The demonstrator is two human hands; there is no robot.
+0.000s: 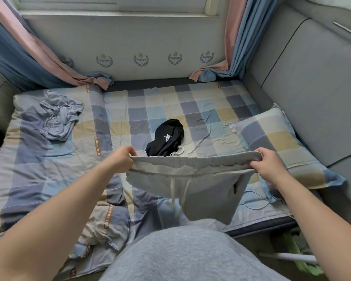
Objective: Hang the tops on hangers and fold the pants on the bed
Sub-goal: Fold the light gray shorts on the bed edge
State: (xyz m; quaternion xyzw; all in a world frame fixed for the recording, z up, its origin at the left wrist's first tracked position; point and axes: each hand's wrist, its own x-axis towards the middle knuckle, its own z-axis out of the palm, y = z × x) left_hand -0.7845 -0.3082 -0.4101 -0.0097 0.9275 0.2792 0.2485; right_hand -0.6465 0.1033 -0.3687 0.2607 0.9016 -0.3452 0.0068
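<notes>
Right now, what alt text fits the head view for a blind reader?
The left hand and right hand hold grey pants by the waistband above a checked bed. Beyond them lie black pants, a blue garment far left, a pillow right.

The grey shorts [201, 179] hang in the air over the near edge of the bed [211, 102], their elastic waistband stretched flat between the left hand [122, 159] and the right hand [270, 165], which grip its two ends. White drawstrings dangle from the front. Just beyond them, the black pants [166, 138] with a white logo lie bunched mid-bed. A blue-grey garment [59, 118] lies crumpled at the far left.
</notes>
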